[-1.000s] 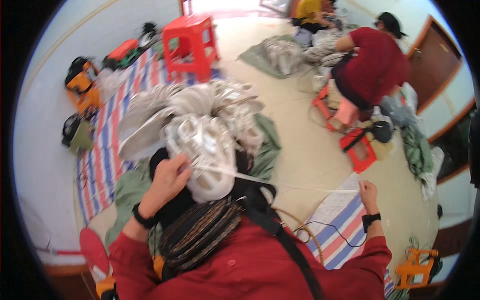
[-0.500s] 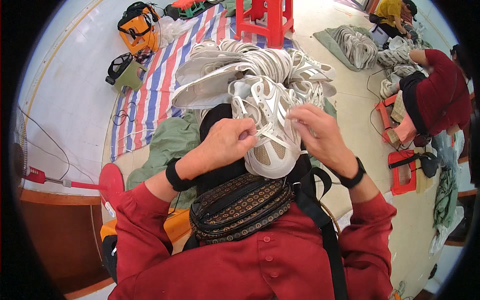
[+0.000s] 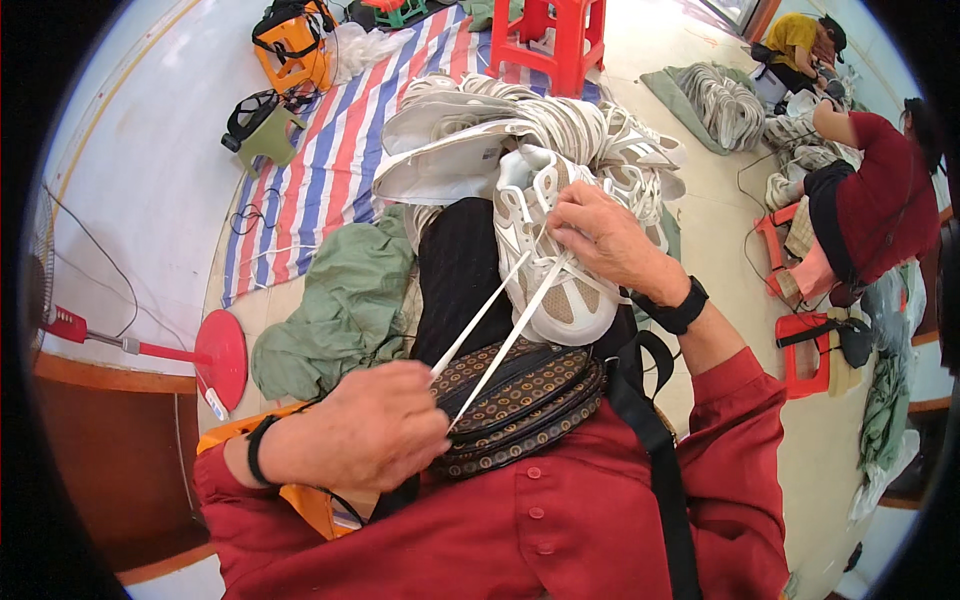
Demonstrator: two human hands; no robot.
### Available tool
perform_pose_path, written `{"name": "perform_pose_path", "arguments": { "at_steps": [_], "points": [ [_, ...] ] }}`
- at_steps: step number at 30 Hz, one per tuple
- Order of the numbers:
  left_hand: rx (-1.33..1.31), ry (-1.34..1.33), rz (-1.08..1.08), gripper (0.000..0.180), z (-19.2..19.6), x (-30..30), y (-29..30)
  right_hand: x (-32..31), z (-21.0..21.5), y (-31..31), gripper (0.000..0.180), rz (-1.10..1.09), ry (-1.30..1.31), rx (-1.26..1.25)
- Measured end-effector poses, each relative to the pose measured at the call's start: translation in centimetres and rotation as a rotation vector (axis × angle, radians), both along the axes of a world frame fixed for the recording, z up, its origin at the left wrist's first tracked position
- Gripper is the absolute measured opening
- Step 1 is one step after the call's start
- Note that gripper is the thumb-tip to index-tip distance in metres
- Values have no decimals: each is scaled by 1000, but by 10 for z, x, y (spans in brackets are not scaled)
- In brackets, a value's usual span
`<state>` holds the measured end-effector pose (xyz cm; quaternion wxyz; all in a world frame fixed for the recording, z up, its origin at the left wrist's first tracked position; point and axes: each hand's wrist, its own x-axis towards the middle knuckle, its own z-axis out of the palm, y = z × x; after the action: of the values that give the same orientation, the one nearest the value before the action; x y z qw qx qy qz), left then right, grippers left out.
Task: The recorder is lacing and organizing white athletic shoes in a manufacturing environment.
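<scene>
The left hand point(image 3: 365, 425) is blurred but looks closed, its grip around two white laces point(image 3: 541, 290) drawn tight toward the belly. The right hand point(image 3: 615, 240) has its fingers bent inward over the lacing; whether its grip pinches a strand or only presses down, I cannot tell. If that hold is light, a hard pull from the left could drag or twist the shoe point(image 3: 575, 312), which lies on the lap, toe toward the body, with no firm seat beneath. Unequal tension could leave one strand longer than the other, or pucker the eyelet edge. Both strands cross above the patterned waist bag point(image 3: 530, 400), whose seams could snag a slack end. Just beyond the shoe, a stacked bundle of pale shoe uppers point(image 3: 560, 122) crowds its heel; a nudge could topple some onto the striped sheet point(image 3: 300, 200).
</scene>
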<state>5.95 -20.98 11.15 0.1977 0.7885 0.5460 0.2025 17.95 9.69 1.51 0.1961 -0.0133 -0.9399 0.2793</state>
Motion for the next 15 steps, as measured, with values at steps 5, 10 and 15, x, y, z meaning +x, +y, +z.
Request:
{"name": "perform_pose_path", "arguments": {
  "at_steps": [5,10,15],
  "points": [
    [-337,-77,-123,17,40,3,-46,-1,0,-4,8,-19,10,12],
    [-511,-530,-127,15,50,-9,-98,2,-5,-2,8,-21,49,4],
    [-366,-334,-202,10,74,-24,-150,2,-10,-2,8,-58,31,-1]
  ]
}}
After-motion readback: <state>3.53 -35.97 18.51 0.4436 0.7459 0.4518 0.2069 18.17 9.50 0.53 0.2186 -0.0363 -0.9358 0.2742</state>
